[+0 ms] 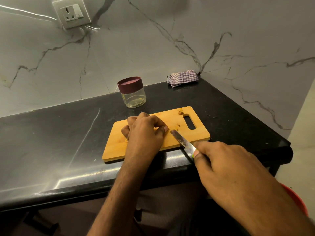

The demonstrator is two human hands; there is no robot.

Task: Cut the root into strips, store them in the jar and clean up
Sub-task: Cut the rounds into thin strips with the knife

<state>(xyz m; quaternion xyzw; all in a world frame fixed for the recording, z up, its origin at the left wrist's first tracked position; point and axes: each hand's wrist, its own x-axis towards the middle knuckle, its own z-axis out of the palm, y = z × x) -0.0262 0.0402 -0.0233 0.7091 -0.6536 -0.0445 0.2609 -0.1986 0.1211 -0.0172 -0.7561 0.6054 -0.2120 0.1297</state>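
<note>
A wooden cutting board (197, 133) lies on the black counter. My left hand (144, 132) rests curled on the board's middle, fingers bent down over something I cannot see; the root is hidden under it. My right hand (226, 166) grips a knife (181, 140) by its green handle, the stained blade pointing up-left with its tip just right of my left fingertips. Small root scraps (180, 112) lie near the board's handle slot. A clear glass jar (133, 94) with a maroon lid on stands behind the board.
A folded checked cloth (183, 78) lies in the back corner of the counter (59, 133). The counter's front edge runs below the board; its right end drops off near a red bucket (296, 200). A wall socket (72, 12) sits on the marble wall.
</note>
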